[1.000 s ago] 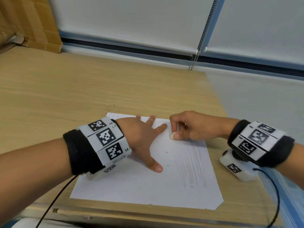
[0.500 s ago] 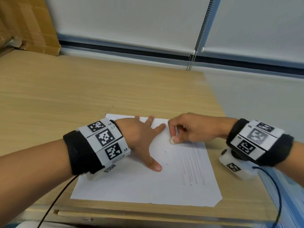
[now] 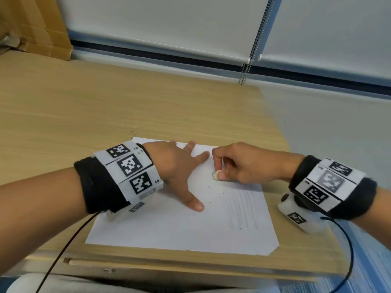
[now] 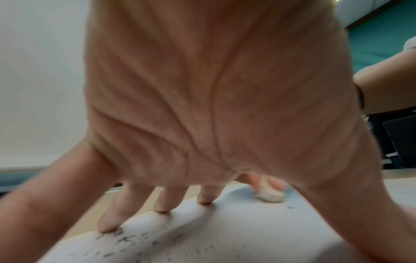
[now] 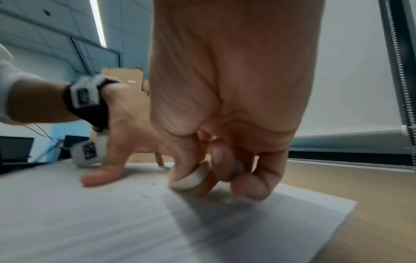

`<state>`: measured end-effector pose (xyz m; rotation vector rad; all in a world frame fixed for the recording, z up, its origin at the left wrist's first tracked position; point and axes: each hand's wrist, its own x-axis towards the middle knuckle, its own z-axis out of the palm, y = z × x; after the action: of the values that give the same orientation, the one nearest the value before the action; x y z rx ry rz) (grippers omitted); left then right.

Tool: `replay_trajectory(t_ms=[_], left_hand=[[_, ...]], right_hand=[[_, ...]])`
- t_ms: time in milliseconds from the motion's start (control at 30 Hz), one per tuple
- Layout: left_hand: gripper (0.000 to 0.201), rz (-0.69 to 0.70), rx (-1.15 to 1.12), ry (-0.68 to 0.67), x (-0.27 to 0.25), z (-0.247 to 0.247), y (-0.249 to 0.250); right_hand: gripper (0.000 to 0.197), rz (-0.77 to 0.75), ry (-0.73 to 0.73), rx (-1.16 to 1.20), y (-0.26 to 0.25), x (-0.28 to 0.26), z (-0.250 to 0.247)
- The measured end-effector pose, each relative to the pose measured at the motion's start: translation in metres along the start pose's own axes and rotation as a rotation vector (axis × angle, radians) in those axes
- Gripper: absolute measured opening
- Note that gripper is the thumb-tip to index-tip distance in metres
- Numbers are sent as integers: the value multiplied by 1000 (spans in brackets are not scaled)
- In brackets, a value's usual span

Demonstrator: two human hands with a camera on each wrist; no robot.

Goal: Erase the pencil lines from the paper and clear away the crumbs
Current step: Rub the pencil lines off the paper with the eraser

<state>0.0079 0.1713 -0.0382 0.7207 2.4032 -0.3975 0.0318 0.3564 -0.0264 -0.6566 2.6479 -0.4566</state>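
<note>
A white sheet of paper [image 3: 165, 227] lies near the desk's front edge, with faint pencil lines [image 3: 241, 210] on its right half. My left hand [image 3: 179, 166] lies flat on the sheet with fingers spread, pressing it down. My right hand [image 3: 230, 168] pinches a small white eraser [image 3: 215, 175] between thumb and fingers, its tip on the paper above the lines. The eraser [image 5: 191, 179] shows blurred in the right wrist view. Dark eraser crumbs [image 4: 126, 238] are scattered by my left fingertips [image 4: 108, 227], and a few crumbs [image 3: 211, 200] lie near the lines.
The wooden desk [image 3: 105, 106] stretches away to the left and back. A cardboard box [image 3: 36, 24] stands at the back left. A window blind with a bead chain [image 3: 251, 51] hangs behind the desk. The desk's right edge [image 3: 281, 132] runs close to the paper.
My right hand has slid the eraser a little toward me along the top of the lines. More small crumbs lie on the paper. The left hand has stayed put.
</note>
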Motion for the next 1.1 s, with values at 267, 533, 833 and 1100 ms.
replay_trajectory(t_ms=[267, 533, 833, 1100], left_hand=[[131, -9, 34, 20, -5, -3, 3], [133, -3, 29, 27, -5, -2, 0], [134, 3, 25, 26, -5, -2, 0], [133, 4, 39, 26, -5, -2, 1]], right_hand=[[15, 14, 14, -3, -3, -4, -2], [12, -51, -130, 21, -11, -15, 4], [11, -63, -261, 69, -16, -37, 10], [12, -71, -325, 137, -17, -49, 16]])
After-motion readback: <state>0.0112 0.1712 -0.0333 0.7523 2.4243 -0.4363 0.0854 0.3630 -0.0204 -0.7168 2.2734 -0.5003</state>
